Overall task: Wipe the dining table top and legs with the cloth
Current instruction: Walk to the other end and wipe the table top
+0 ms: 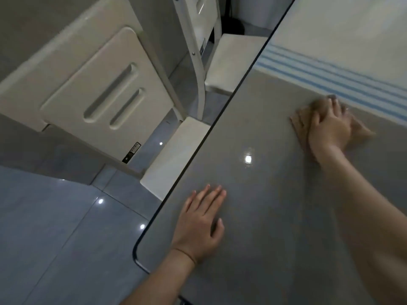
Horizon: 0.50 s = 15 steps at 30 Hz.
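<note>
The dining table top is glossy grey with a dark rim and a rounded near-left corner. My left hand lies flat on it near that corner, fingers straight and spread. Farther right, my right hand presses down on a tan cloth that lies on the table surface. The cloth sticks out on both sides of the hand. That hand and the cloth are blurred. The table legs are hidden.
A white runner with blue stripes crosses the table just beyond the cloth. Two cream chairs stand along the table's left edge, the nearer one with its seat tucked under, the other farther back. Shiny grey floor tiles lie left.
</note>
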Tool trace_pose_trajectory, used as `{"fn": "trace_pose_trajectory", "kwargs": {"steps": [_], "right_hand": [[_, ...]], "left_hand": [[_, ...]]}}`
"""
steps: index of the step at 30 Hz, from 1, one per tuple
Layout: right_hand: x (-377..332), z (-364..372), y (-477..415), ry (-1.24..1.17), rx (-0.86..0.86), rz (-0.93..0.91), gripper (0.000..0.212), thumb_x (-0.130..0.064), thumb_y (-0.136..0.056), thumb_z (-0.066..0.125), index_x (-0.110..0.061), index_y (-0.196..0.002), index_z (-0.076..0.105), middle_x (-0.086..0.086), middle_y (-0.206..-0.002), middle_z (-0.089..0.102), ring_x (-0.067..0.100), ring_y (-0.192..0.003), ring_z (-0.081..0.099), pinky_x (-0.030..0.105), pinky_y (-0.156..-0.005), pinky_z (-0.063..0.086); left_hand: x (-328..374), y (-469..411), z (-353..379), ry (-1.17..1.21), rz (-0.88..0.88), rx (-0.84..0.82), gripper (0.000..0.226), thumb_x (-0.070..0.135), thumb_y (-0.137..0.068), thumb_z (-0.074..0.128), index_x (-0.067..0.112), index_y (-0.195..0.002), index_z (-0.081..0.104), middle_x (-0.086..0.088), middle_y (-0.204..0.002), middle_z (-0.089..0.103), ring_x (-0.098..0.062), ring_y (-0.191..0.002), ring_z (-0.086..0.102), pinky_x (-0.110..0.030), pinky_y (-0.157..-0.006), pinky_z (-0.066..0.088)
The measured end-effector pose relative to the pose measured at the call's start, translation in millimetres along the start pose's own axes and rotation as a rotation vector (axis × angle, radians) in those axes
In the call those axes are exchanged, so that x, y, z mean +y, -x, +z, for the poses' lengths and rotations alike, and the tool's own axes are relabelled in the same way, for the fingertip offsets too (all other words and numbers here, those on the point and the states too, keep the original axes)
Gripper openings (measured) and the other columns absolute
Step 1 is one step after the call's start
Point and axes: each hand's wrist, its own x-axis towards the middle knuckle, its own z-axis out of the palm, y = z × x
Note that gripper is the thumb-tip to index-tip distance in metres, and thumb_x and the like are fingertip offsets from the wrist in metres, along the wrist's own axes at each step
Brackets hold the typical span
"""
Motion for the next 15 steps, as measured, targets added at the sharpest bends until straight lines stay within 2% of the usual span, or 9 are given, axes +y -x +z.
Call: {"fn": "trace_pose_trajectory", "kwargs": {"steps": [3,5,7,10,12,15], "right_hand": [[-63,24,58,-0.021,-0.039,-0.249,0.054,-0.033,-0.095,0.037,-0.014,-0.146,0.041,0.007,-0.153,0.039,0.037,-0.142,0.031,0.041,-0.118,0.022],[-69,27,124,-0.028,-0.05,-0.393,0.051,-0.034,-0.097,0.036,-0.016,-0.144,0.045,0.005,-0.151,0.042,0.034,-0.141,0.035,0.04,-0.118,0.025],[-48,14,199,-0.044,-0.079,-0.519,0.047,-0.033,-0.101,0.039,-0.018,-0.145,0.044,0.002,-0.152,0.04,0.028,-0.144,0.032,0.039,-0.119,0.024],[21,-23,293,-0.002,-0.226,-0.665,0.047,-0.036,-0.101,0.04,-0.021,-0.146,0.042,-0.005,-0.154,0.037,0.019,-0.146,0.027,0.04,-0.118,0.027],[79,-48,308,0.03,-0.232,-0.611,0.049,-0.04,-0.1,0.036,-0.021,-0.145,0.043,-0.005,-0.154,0.037,0.019,-0.146,0.028,0.043,-0.116,0.03],[117,-58,266,0.07,-0.083,-0.236,0.058,-0.045,-0.097,0.029,-0.016,-0.144,0.045,-0.002,-0.154,0.038,0.025,-0.144,0.031,0.043,-0.115,0.03]], "left_hand": [[1,0,0,-0.014,-0.004,0.027,0.064,0.035,-0.08,0.048,0.028,-0.142,0.036,0.014,-0.148,0.037,-0.008,-0.141,0.024,-0.034,-0.115,0.018],[1,1,0,-0.019,0.006,0.036,0.063,0.035,-0.079,0.047,0.027,-0.142,0.038,0.012,-0.147,0.039,-0.009,-0.14,0.026,-0.034,-0.116,0.017],[1,2,1,-0.018,0.013,0.044,0.062,0.034,-0.079,0.046,0.026,-0.14,0.041,0.01,-0.146,0.042,-0.012,-0.139,0.029,-0.034,-0.116,0.017],[0,3,2,-0.026,0.011,0.053,0.06,0.032,-0.082,0.043,0.025,-0.142,0.038,0.01,-0.148,0.039,-0.012,-0.14,0.027,-0.035,-0.117,0.017],[0,4,3,-0.019,0.016,0.056,0.06,0.032,-0.084,0.041,0.025,-0.143,0.036,0.01,-0.149,0.037,-0.012,-0.141,0.025,-0.035,-0.117,0.016],[0,4,4,-0.03,0.033,0.065,0.06,0.031,-0.084,0.038,0.024,-0.143,0.035,0.009,-0.15,0.036,-0.014,-0.142,0.024,-0.035,-0.118,0.015]]}}
